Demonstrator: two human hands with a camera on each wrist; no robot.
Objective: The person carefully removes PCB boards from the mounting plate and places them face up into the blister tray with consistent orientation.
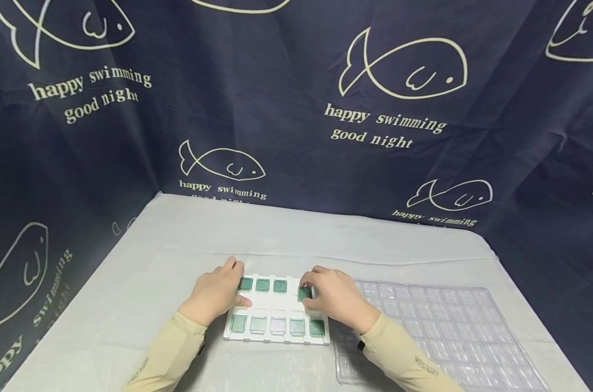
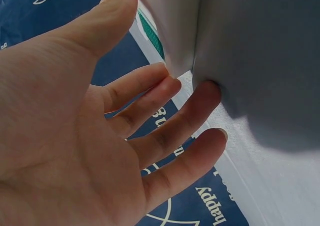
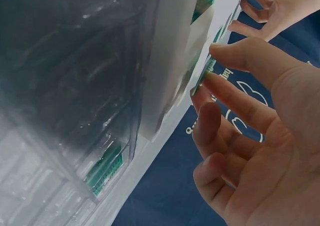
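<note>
A white tray (image 1: 269, 301) with slots holds several small green perforated circuit boards (image 1: 258, 325) in a front row and a back row. My left hand (image 1: 215, 294) rests at its left end, thumb on the top face and fingers along the far edge. In the left wrist view those fingers (image 2: 172, 118) look spread and nearly straight, some touching the tray's side. Between thumb and index finger, my right hand (image 1: 337, 296) pinches one green circuit board (image 1: 304, 294) at the right of the back row. In the right wrist view this board (image 3: 202, 76) appears edge-on.
A clear plastic compartment tray (image 1: 433, 316) lies to the right, partly under my right forearm. The right wrist view shows a green board (image 3: 105, 171) in it or behind its plastic. Dark blue fish-print cloth (image 1: 296, 109) hangs behind the white-covered table (image 1: 129, 288).
</note>
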